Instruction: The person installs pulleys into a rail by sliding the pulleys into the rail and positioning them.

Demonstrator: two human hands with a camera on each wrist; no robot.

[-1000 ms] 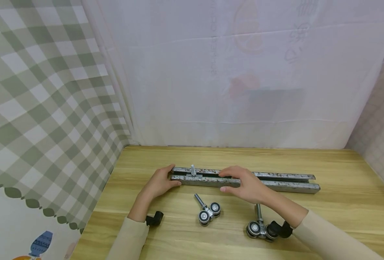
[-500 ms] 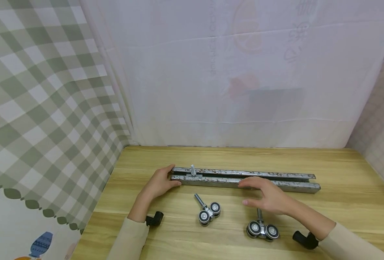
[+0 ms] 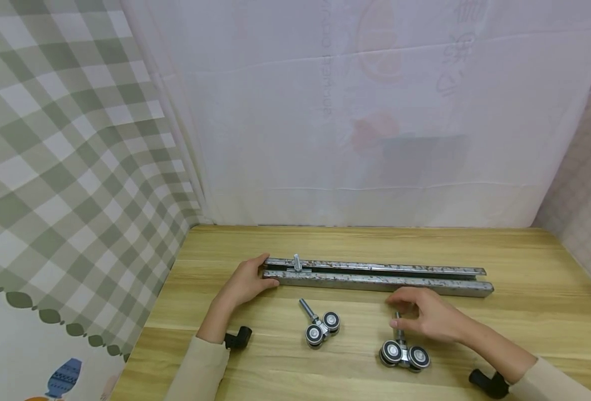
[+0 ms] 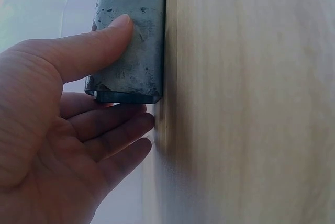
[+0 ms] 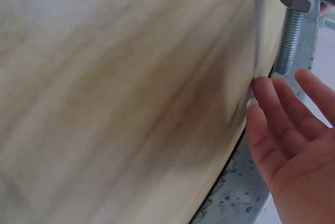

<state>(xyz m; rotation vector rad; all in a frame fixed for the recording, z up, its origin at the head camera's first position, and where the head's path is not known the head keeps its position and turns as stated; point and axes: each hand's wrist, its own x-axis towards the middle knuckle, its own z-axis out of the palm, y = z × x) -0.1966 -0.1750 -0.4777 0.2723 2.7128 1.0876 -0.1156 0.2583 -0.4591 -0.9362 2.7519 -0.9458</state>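
Observation:
A long, worn steel channel rail lies across the table with its slot facing up. My left hand holds the rail's left end, thumb on the near side and fingers at the far side and end. A threaded bolt stands up from the slot near that end; what it is fixed to is hidden inside. My right hand holds nothing, its fingers loosely bent beside the threaded stem of the right roller trolley. Another roller trolley lies between the hands, stem pointing up and left.
The wood-grain table ends at a white sheet along the back. Checked cloth hangs at the left. Black wrist-camera mounts sit on both wrists near the table.
My right hand has left the rail's middle and moved right and toward me, to the stem of the right roller trolley. My left hand stays on the rail's end.

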